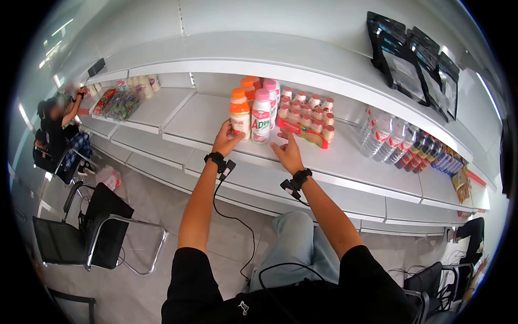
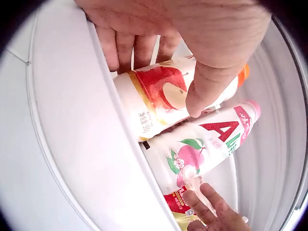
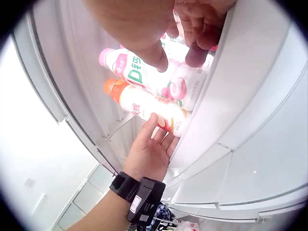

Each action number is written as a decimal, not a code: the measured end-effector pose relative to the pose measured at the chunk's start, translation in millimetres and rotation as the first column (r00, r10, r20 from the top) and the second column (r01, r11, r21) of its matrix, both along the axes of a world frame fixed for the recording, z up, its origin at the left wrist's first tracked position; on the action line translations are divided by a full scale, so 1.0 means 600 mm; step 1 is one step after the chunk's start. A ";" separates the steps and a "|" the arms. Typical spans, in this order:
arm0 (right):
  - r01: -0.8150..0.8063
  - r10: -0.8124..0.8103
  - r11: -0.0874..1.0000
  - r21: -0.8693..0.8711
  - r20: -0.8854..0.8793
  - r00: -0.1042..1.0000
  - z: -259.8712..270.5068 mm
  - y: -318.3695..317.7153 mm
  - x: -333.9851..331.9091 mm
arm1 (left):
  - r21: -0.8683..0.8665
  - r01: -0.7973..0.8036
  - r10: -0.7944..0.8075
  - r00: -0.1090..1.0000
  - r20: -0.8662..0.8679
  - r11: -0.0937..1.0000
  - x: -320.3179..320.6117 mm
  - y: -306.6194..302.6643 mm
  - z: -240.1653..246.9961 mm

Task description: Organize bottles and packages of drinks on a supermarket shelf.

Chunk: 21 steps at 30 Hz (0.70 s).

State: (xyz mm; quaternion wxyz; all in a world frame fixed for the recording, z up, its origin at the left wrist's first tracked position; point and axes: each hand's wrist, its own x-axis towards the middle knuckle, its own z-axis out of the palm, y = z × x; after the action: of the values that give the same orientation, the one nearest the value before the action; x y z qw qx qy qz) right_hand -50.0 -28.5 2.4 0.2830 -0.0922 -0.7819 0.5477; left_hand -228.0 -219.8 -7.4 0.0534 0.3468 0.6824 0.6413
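Observation:
An orange-capped bottle with an apple on its label (image 1: 240, 116) stands at the shelf's front, and my left hand (image 1: 226, 139) curls round its left side, thumb across the label (image 2: 163, 91). Touching its right side is a pink-capped white bottle (image 1: 261, 121), upright, with a peach on its label (image 2: 190, 156). Beside that bottle's lower right my right hand (image 1: 288, 154) is held with fingers apart; in the right wrist view its thumb and fingertips are close to the pink-capped bottle (image 3: 178, 89), and whether they touch it I cannot tell.
Behind these two are another orange-capped bottle (image 1: 250, 83) and another pink-capped one (image 1: 271, 89). To their right sits a pack of small red-capped bottles (image 1: 307, 119), then water bottles (image 1: 377, 137). An upper shelf (image 1: 270, 54) hangs above. A seated person (image 1: 56, 121) is far left.

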 end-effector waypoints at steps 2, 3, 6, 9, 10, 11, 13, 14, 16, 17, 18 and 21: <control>-0.020 0.020 1.000 -0.008 -0.021 1.000 -0.011 0.012 -0.002 | 0.062 0.054 -0.054 0.999 0.007 0.997 -0.007 0.010 -0.006; -0.034 0.033 0.999 -0.011 -0.032 0.999 -0.014 0.016 -0.005 | 0.094 0.077 -0.078 0.997 0.008 0.993 -0.008 0.013 -0.005; -0.023 0.024 0.996 0.081 -0.005 1.000 -0.016 0.022 -0.021 | 0.101 0.095 -0.100 0.994 0.040 0.990 -0.011 0.016 -0.015; -0.071 0.074 0.992 0.104 -0.018 0.997 -0.005 0.025 -0.045 | 0.110 0.113 -0.117 0.992 0.037 0.987 -0.003 0.018 -0.001; -0.120 0.120 0.987 0.105 0.006 0.993 0.001 0.029 -0.053 | 0.121 0.109 -0.113 0.993 0.032 0.987 -0.001 0.021 -0.003; -0.173 0.170 0.979 0.105 0.034 0.985 0.007 0.030 -0.061 | 0.134 0.099 -0.104 0.994 0.030 0.986 0.000 0.021 -0.007; -0.209 0.209 0.966 0.152 0.020 0.978 -0.001 0.027 -0.082 | 0.067 0.040 -0.039 0.999 -0.018 0.997 0.011 0.013 0.002; -0.184 0.193 0.962 0.201 -0.026 0.981 -0.013 0.028 -0.096 | 0.039 0.022 -0.021 0.999 -0.028 0.999 0.011 0.011 0.004; -0.165 0.178 0.964 0.206 -0.044 0.983 -0.010 0.032 -0.096 | -0.016 0.005 -0.006 1.000 -0.027 1.000 0.014 0.012 0.008; -0.228 0.223 0.969 0.093 0.063 0.973 -0.010 0.043 -0.093 | -0.015 0.014 -0.014 1.000 -0.024 1.000 0.013 0.013 0.009; -0.273 0.275 0.961 -0.035 0.165 0.947 0.013 0.047 -0.077 | -0.018 0.025 -0.025 1.000 -0.014 1.000 0.011 0.014 0.011; -0.266 0.288 0.949 -0.170 0.118 0.950 -0.004 0.051 -0.053 | 0.021 0.041 -0.040 0.998 -0.049 0.999 -0.001 0.016 -0.008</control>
State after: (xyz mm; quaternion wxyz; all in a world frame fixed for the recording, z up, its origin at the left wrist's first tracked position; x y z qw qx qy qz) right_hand -82.0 2.4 0.2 0.1391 -0.0411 -0.7612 0.6321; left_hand -228.8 -210.2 -11.9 0.0461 0.3766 0.6690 0.6391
